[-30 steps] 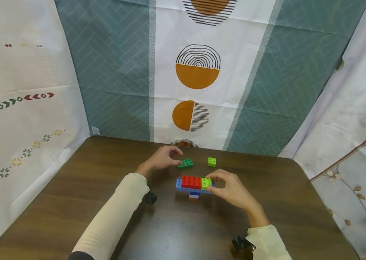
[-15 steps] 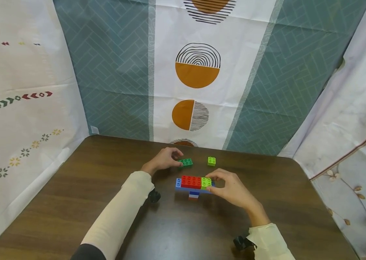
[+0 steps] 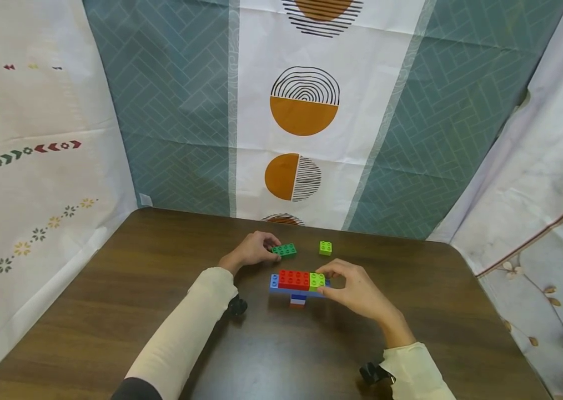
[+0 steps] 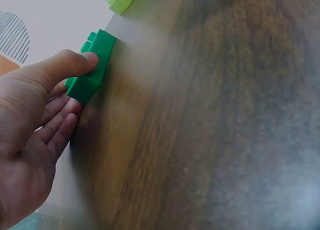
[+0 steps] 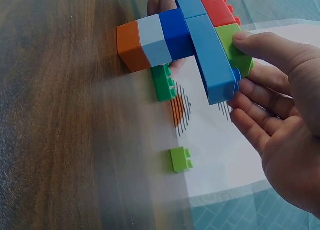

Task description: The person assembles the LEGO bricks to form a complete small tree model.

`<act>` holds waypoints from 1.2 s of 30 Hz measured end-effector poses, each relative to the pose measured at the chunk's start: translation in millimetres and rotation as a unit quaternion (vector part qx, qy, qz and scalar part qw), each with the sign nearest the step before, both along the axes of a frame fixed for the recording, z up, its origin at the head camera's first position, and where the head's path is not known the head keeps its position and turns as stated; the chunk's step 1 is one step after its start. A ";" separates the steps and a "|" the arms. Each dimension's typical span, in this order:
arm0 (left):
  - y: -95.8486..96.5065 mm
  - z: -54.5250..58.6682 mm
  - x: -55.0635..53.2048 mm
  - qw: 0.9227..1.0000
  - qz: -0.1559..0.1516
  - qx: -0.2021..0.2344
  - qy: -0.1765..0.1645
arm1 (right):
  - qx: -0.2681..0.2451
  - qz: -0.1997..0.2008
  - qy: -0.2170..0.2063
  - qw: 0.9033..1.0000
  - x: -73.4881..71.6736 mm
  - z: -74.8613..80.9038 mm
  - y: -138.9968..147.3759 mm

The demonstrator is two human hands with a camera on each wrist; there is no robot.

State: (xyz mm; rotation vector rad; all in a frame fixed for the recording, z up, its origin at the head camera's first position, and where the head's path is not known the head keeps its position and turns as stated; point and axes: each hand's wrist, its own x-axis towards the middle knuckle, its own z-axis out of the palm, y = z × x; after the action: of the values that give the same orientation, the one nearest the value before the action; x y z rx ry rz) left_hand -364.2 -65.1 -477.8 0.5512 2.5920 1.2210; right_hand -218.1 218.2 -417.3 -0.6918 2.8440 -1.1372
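Observation:
My left hand (image 3: pixel 253 250) pinches the left end of a dark green toy building brick (image 3: pixel 285 250) near the table's far side. In the left wrist view the thumb presses the near face of that green brick (image 4: pixel 88 86), and fingers lie behind it. My right hand (image 3: pixel 358 290) holds a lime brick (image 3: pixel 316 280) between thumb and fingers. It sits beside a red brick (image 3: pixel 293 279) on a row of light blue bricks (image 5: pixel 214 60). Under the row, a dark blue brick (image 5: pixel 176 35), a white brick (image 5: pixel 154 41) and an orange brick (image 5: pixel 133 47) form a central post.
A second lime brick (image 3: pixel 325 248) stands loose on the brown wooden table (image 3: pixel 271 355), to the right of the green one. Patterned cloths (image 3: pixel 176 111) hang behind the table and at both sides.
My left hand has moved slightly right and closed its thumb and fingers on the green brick, which has shifted a little left. The right hand keeps its hold on the lime brick.

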 end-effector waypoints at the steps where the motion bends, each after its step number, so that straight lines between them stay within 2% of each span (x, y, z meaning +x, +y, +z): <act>1: 0.0 0.3 1.0 1.000 0.000 -0.002 0.000 | 0.000 -0.001 0.000 1.000 0.3 0.2 0.1; 10: -8.8 2.4 12.4 1.000 -0.011 0.006 0.011 | 0.011 -0.005 0.009 1.000 1.7 0.0 -1.2; 23: -28.8 15.0 35.3 0.997 -0.001 0.063 0.048 | 0.007 0.000 0.015 1.000 0.0 0.1 -4.8; 30: -30.7 33.7 49.4 0.994 -0.018 0.088 0.066 | 0.001 0.003 0.008 1.000 -0.3 0.4 -4.9; 36: -20.6 58.9 71.2 0.989 -0.052 0.106 0.088 | -0.007 0.009 0.011 1.000 -1.4 0.9 -5.1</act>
State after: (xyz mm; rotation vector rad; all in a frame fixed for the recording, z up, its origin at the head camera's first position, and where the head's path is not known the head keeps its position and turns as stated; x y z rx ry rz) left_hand -293.0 -85.7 -419.0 0.8622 2.5495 1.4839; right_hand -219.5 213.1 -416.3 -0.7332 2.8446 -1.1543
